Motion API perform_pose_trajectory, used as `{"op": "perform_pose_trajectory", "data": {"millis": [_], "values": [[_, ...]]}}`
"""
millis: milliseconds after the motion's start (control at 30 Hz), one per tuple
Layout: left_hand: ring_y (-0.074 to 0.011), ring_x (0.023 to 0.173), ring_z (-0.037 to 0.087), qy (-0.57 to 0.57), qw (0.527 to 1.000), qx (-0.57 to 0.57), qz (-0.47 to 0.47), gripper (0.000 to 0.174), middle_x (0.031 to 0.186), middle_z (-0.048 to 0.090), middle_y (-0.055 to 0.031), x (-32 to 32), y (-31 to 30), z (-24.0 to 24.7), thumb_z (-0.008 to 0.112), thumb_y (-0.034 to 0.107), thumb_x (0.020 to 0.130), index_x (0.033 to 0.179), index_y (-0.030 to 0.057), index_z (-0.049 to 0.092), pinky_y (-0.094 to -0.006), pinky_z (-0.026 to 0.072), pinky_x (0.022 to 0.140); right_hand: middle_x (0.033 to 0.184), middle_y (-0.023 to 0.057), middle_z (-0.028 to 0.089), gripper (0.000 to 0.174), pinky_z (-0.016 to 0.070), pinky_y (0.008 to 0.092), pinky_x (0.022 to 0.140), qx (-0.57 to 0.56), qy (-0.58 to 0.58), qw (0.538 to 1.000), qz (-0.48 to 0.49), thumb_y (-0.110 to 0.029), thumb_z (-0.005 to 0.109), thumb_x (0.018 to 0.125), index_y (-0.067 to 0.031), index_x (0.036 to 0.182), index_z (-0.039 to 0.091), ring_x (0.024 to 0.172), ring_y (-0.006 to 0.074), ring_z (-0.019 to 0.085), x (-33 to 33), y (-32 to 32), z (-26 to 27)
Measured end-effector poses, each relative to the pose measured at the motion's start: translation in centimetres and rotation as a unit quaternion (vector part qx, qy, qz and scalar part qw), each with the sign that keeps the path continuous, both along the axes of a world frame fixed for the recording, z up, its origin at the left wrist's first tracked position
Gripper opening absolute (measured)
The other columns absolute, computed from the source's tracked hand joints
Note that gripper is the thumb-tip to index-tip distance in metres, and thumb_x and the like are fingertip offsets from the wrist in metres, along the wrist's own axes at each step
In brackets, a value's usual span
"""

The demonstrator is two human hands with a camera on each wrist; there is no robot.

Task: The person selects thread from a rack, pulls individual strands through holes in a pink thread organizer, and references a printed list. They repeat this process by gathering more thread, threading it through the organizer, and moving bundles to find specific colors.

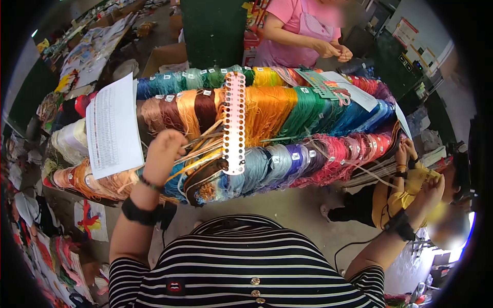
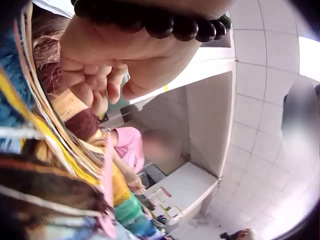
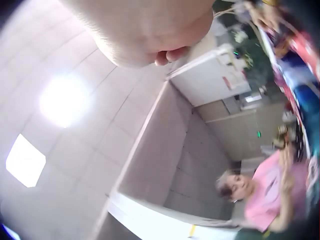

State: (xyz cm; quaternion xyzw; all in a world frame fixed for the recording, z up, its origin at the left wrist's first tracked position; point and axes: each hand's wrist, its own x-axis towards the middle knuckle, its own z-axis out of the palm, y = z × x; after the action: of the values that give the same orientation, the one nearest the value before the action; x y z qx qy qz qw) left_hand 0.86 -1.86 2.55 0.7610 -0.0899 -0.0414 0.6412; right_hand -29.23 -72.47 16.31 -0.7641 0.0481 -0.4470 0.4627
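My left hand point(image 1: 167, 149) is raised over the near left side of the thread rack, fingers loosely curled, with no object visible in it; the left wrist view shows the same hand point(image 2: 120, 70) beside hanging strands point(image 2: 55, 135). A white card with holes along both edges point(image 1: 234, 123) lies across the skeins, threads trailing left from it. Out to the right, my right hand point(image 1: 432, 192) has curled fingers that appear to pinch a pale strand point(image 1: 371, 173) stretching from the rack. In the right wrist view that hand point(image 3: 155, 35) hides most of its grip.
Printed sheets point(image 1: 114, 128) lie over the rack's left part, and a green holed card point(image 1: 321, 84) at its back. A person in pink point(image 1: 292, 36) stands behind the rack. Another, in yellow point(image 1: 385, 200), is at the right. Boxes and thread bundles lie at the left.
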Motion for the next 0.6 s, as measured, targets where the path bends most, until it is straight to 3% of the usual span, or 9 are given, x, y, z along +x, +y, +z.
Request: {"op": "perform_pose_trajectory", "data": {"millis": [33,100,133,167,200,233,333,400,600], "values": [[-0.009,0.075,0.064,0.083,0.995,-0.026,-0.048,0.015,0.088,0.067,-0.0029,-1.8,-0.4,1.0,0.056,0.019,0.096,0.098,0.0059,0.063,-0.0216,0.051,0.064,0.095,0.0032,0.057,0.019,0.0488,0.0237,0.07,-0.167,0.033,0.967,-0.19,-0.009,0.053,0.095,-0.0001,0.108,0.062,0.079,0.0128,0.053,1.5,3.0,0.2],[-0.0091,0.073,0.064,0.231,0.965,-0.051,-0.112,0.014,0.09,0.069,-0.0047,-5.2,-2.1,1.7,0.055,0.018,0.096,0.096,0.0067,0.063,-0.0215,0.0524,0.065,0.105,0.0049,0.061,0.02,0.0473,0.0226,0.074,-0.104,0.041,0.983,-0.148,-0.011,0.058,0.091,-0.0014,0.106,0.066,0.094,0.013,0.059,9.1,16.4,0.6],[-0.0096,0.076,0.065,0.295,0.944,-0.068,-0.129,0.015,0.093,0.07,-0.0055,-6.4,-3.0,1.6,0.054,0.018,0.096,0.097,0.0055,0.062,-0.0215,0.053,0.067,0.105,0.0034,0.061,0.02,0.0469,0.0253,0.079,-0.022,0.046,0.999,-0.009,-0.012,0.059,0.091,-0.0011,0.105,0.066,0.095,0.013,0.059,11.6,20.9,-0.7],[-0.0112,0.081,0.066,0.29,0.945,-0.081,-0.129,0.015,0.098,0.069,-0.0066,-7.2,-3.3,-0.2,0.054,0.018,0.097,0.099,0.0047,0.061,-0.0229,0.0532,0.071,0.102,0.003,0.06,0.02,0.0465,0.0275,0.082,0.01,0.182,0.983,0.016,-0.014,0.057,0.092,-0.0023,0.106,0.066,0.095,0.0124,0.059,14.4,25.0,-1.8],[-0.0127,0.087,0.066,0.284,0.946,-0.093,-0.127,0.016,0.104,0.068,-0.0078,-7.5,-3.7,-2.0,0.054,0.019,0.097,0.101,0.004,0.06,-0.0242,0.0535,0.076,0.089,-0.001,0.057,0.018,0.0422,0.0222,0.073,-0.101,0.237,0.961,0.104,-0.013,0.059,0.093,-0.0065,0.11,0.063,0.082,0.0087,0.054,16.6,29.7,-2.2],[-0.0139,0.092,0.065,0.283,0.947,-0.112,-0.107,0.017,0.108,0.067,-0.0086,-7.9,-4.1,-2.4,0.054,0.019,0.098,0.104,0.0036,0.059,-0.0255,0.053,0.079,0.086,-0.0032,0.055,0.024,0.0434,0.0211,0.073,0.057,0.298,0.913,0.273,-0.01,0.059,0.093,-0.009,0.117,0.059,0.081,0.0076,0.054,18.2,32.4,-4.6],[-0.0165,0.103,0.062,0.277,0.945,-0.169,-0.047,0.021,0.116,0.063,-0.0099,-9.2,-5.9,-3.2,0.054,0.02,0.098,0.113,0.0037,0.054,-0.0284,0.0508,0.087,0.075,0.0039,0.061,0.03,0.0495,0.0304,0.066,-0.06,0.33,0.816,0.471,-0.004,0.059,0.091,-0.0091,0.119,0.05,0.072,0.0151,0.062,21.7,38.5,-10.1],[-0.0168,0.107,0.06,0.262,0.941,-0.211,-0.016,0.023,0.118,0.062,-0.0094,-9.6,-6.8,-3.7,0.055,0.021,0.098,0.115,0.0054,0.052,-0.0293,0.0485,0.09,0.081,0.0126,0.065,0.024,0.05,0.0388,0.066,-0.188,0.277,0.812,0.478,-0.006,0.059,0.089,-0.0081,0.11,0.049,0.076,0.0324,0.065,22.9,41.1,-11.8],[-0.0188,0.108,0.059,0.221,0.936,-0.271,0.05,0.03,0.117,0.058,-0.0104,-10.1,-8.4,-4.4,0.056,0.01,0.095,0.122,0.0055,0.044,-0.0292,0.049,0.09,0.076,0.0106,0.065,0.024,0.0489,0.0396,0.063,-0.215,0.268,0.779,0.525,-0.006,0.061,0.086,-0.0079,0.106,0.048,0.071,0.0318,0.065,26.1,42.7,-15.5]]}}
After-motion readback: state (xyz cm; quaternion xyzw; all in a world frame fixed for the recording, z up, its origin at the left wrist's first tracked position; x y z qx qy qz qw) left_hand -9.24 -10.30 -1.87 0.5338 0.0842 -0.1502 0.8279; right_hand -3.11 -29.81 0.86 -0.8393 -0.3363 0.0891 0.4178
